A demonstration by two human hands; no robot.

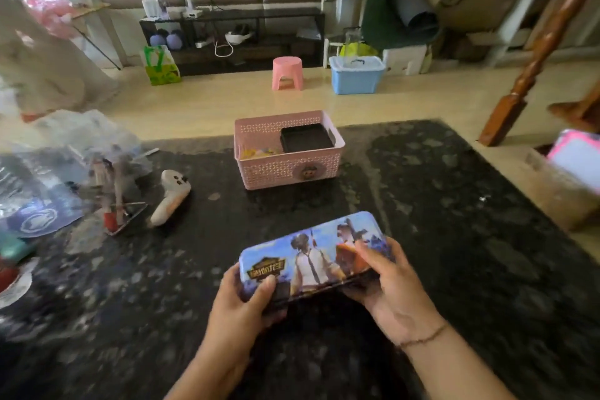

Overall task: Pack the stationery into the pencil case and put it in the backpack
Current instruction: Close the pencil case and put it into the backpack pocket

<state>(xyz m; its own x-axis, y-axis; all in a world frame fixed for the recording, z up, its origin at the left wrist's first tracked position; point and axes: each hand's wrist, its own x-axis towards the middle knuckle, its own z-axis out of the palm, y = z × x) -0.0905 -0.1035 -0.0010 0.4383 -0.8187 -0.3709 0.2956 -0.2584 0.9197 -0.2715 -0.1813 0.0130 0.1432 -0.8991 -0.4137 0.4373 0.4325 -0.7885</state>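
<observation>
Head view, lower centre: both hands grip one case (311, 256), a closed printed tin held just above the dark desk (454, 204). The left hand (242, 295) is curled round its lower-left end, thumb lying on the lid; the right hand (386, 282) wraps the right end with fingers over the top. Its long axis runs from lower left up to the right, across the body, so each hand has an end and neither is nearer than the other. The lid looks shut, though blur makes the seam hard to read.

Farther up, in mid-frame, a pink basket (287, 159) stands on the desk straight beyond the case; something coloured lies inside, possibly stationery. No backpack is visible, so where the case must travel cannot be told.
</observation>
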